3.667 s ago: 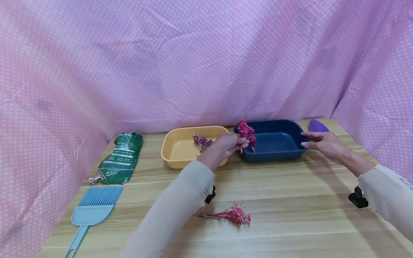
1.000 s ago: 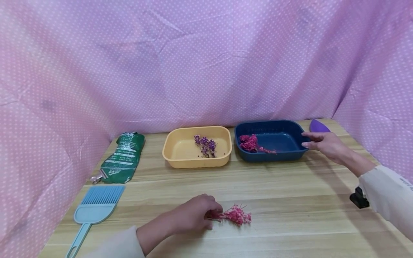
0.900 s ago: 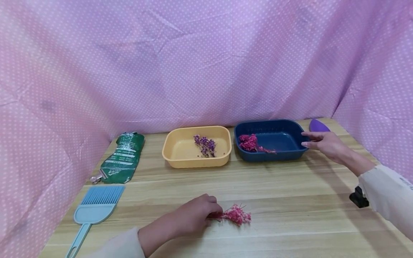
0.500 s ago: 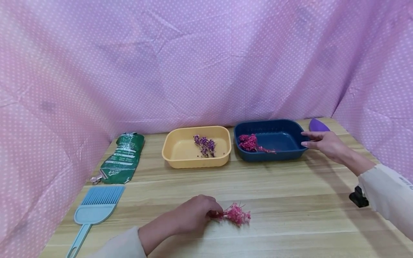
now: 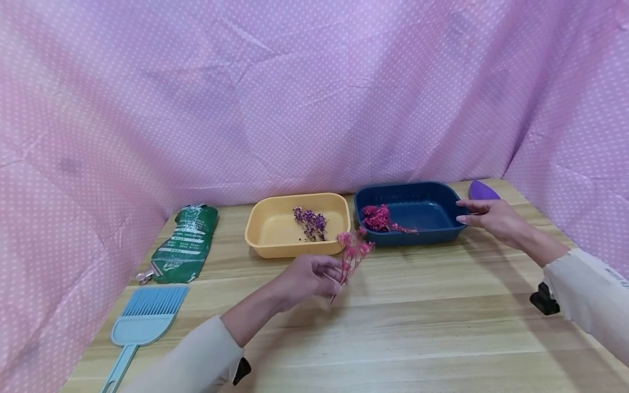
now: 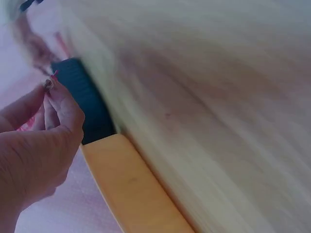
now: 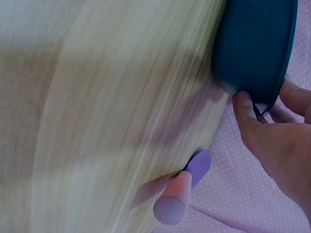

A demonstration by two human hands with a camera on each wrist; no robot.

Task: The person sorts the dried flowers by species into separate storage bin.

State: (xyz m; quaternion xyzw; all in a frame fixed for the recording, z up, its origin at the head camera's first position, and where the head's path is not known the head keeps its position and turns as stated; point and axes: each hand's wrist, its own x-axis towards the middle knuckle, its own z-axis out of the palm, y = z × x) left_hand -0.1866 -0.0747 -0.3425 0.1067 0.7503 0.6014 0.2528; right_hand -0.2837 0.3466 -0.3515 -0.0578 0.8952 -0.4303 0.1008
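My left hand (image 5: 307, 281) pinches the stems of a small bunch of pink dried flowers (image 5: 355, 251), raised above the table in front of the two tubs. My right hand (image 5: 498, 221) grips the right end of the dark blue tub (image 5: 417, 238); in the right wrist view its fingers (image 7: 246, 108) lie along the outer wall, with the thumb at the rim. Deeper pink dried flowers (image 5: 377, 218) lie at the left inside the blue tub. Purple dried flowers (image 5: 312, 222) lie in the yellow tub (image 5: 295, 251), just left of it.
A green printed bag (image 5: 184, 245) with a metal clip (image 5: 147, 272) lies at the left. Nearer is a light blue brush (image 5: 142, 327). A purple-bladed trowel (image 5: 482, 191) with a pink handle (image 7: 175, 196) is beyond my right hand. Pink dotted cloth (image 5: 304, 98) hangs behind.
The deeper pink bunch has been left in the blue tub. My left hand then took the lighter pink bunch from the table and lifted it forward. My right hand stays at the tub.
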